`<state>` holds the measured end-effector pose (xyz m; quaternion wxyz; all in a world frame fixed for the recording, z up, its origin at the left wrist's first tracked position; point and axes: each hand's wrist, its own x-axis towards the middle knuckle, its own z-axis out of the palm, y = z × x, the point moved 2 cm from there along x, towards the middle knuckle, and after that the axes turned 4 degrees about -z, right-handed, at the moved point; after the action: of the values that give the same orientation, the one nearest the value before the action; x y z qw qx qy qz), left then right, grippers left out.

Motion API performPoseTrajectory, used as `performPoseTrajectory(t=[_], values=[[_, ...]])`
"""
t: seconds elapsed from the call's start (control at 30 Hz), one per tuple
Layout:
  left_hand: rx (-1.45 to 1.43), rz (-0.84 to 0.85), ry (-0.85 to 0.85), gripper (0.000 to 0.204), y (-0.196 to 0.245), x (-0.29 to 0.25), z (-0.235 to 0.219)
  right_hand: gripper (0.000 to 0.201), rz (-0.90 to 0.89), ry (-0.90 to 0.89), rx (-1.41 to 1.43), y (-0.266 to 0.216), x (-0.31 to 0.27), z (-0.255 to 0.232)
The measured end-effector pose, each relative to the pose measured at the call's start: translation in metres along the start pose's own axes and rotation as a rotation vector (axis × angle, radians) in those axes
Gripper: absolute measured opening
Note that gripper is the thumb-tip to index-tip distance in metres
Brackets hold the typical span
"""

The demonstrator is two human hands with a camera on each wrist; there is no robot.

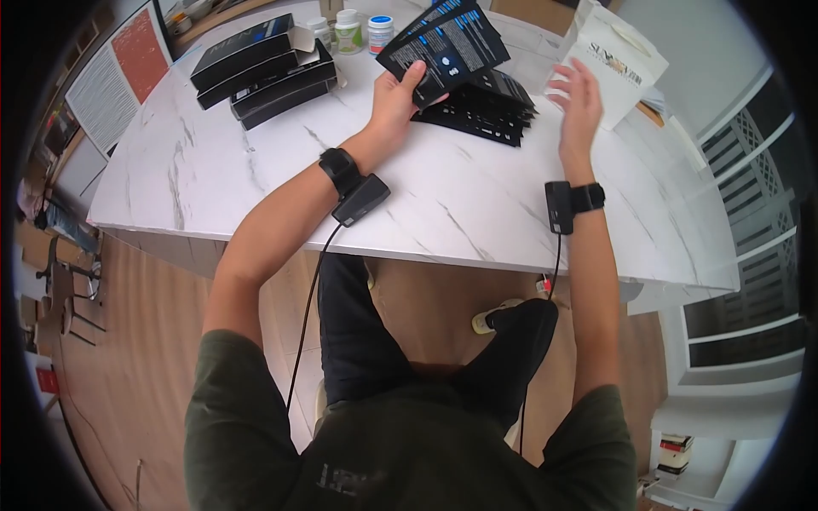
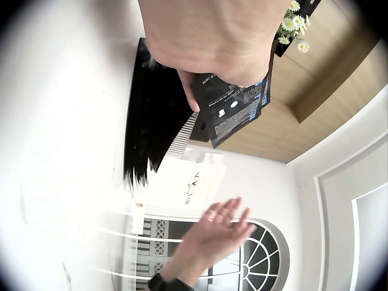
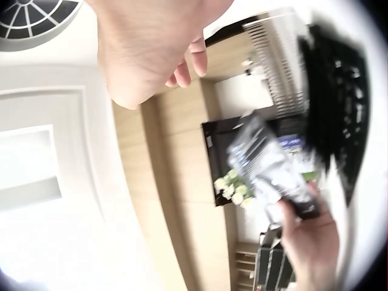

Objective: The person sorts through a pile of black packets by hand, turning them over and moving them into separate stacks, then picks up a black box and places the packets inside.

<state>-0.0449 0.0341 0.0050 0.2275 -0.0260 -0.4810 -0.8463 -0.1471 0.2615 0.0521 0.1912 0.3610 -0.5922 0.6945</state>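
My left hand [image 1: 394, 109] pinches a few flat black packets [image 1: 464, 53], fanned out, with white print and blue marks on them. Its thumb lies across their near face. Just below them on the table, a stack of black packets [image 1: 498, 115] is spread out, partly covered by the held ones. In the left wrist view the stack [image 2: 151, 115] appears beside the held packets [image 2: 233, 112]. Raised to the right of the stack is my right hand [image 1: 581, 111], holding nothing, its fingers loosely bent. It overlaps the edge of a white paper bag [image 1: 630, 53] in the head view.
Several black boxes [image 1: 256, 64] lie piled at the back left of the marble-patterned table [image 1: 409, 204]. Behind them stand a green-labelled bottle [image 1: 348, 34] and a blue-capped bottle [image 1: 380, 34]. White flowers [image 2: 294, 25] show at the back. A cable runs down from each wrist camera.
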Motion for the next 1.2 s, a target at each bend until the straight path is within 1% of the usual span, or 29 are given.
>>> performPoseTrajectory(t=[0.03,0.07,0.1,0.13,0.17,0.2,0.27,0.3,0.37,0.4,0.43,0.5,0.6,0.87,1.03,1.1,1.13,1.17,1.2], values=[[-0.011,0.036,-0.003,0.028,0.005,0.002,-0.003,0.038,-0.034,-0.015,-0.003,-0.005,0.006,0.001],[-0.009,0.046,0.001,0.028,0.007,0.003,-0.003,0.043,-0.219,0.020,0.006,-0.031,0.009,-0.002],[-0.009,0.053,0.009,0.028,0.004,0.003,-0.001,0.049,-0.400,0.054,0.018,-0.068,0.010,-0.006],[-0.011,0.055,0.019,0.029,0.002,0.002,0.001,0.058,-0.556,0.022,0.006,-0.102,0.010,-0.007],[-0.012,0.080,0.018,0.029,0.004,0.001,0.002,0.062,-0.628,0.095,0.012,-0.145,0.002,-0.002],[-0.001,0.081,0.012,0.030,0.004,0.001,0.001,0.060,-0.781,0.101,0.177,-0.180,-0.008,-0.002],[0.022,0.081,-0.004,0.033,0.004,0.002,0.000,0.053,-1.028,0.151,0.226,-0.247,-0.037,0.003],[0.004,0.111,0.009,0.029,0.005,0.002,0.001,0.049,-1.168,0.226,0.156,-0.276,-0.054,0.009],[0.002,0.106,0.001,0.029,0.005,0.002,0.001,0.044,-1.436,0.480,-0.128,-0.319,-0.086,0.023],[0.002,0.102,-0.009,0.028,0.005,0.002,0.001,0.042,-1.516,0.580,-0.250,-0.334,-0.098,0.031],[0.006,0.101,-0.011,0.027,0.003,0.004,0.001,0.042,-1.592,0.638,-0.243,-0.349,-0.110,0.040],[-0.003,0.086,-0.009,0.026,0.004,0.002,0.003,0.041,-1.642,0.667,-0.216,-0.355,-0.115,0.055],[-0.006,0.077,-0.008,0.026,0.007,0.000,0.005,0.041,-1.670,0.705,-0.190,-0.359,-0.120,0.067],[-0.011,0.091,-0.014,0.026,0.007,0.001,0.003,0.043,-1.672,0.822,-0.102,-0.362,-0.118,0.084],[-0.014,0.108,-0.006,0.027,0.007,0.003,0.001,0.046,-1.595,0.964,0.039,-0.353,-0.100,0.095],[-0.004,0.110,-0.005,0.027,0.007,0.004,-0.001,0.047,-1.473,0.987,0.163,-0.342,-0.080,0.091],[-0.001,0.113,-0.004,0.027,0.006,0.004,-0.002,0.041,-1.489,0.831,0.202,-0.333,-0.072,0.088],[-0.005,0.117,0.001,0.027,0.006,0.004,-0.002,0.037,-1.421,0.560,0.255,-0.320,-0.059,0.074],[-0.008,0.122,0.006,0.027,0.007,0.004,-0.002,0.034,-1.308,0.321,0.314,-0.303,-0.047,0.062]])
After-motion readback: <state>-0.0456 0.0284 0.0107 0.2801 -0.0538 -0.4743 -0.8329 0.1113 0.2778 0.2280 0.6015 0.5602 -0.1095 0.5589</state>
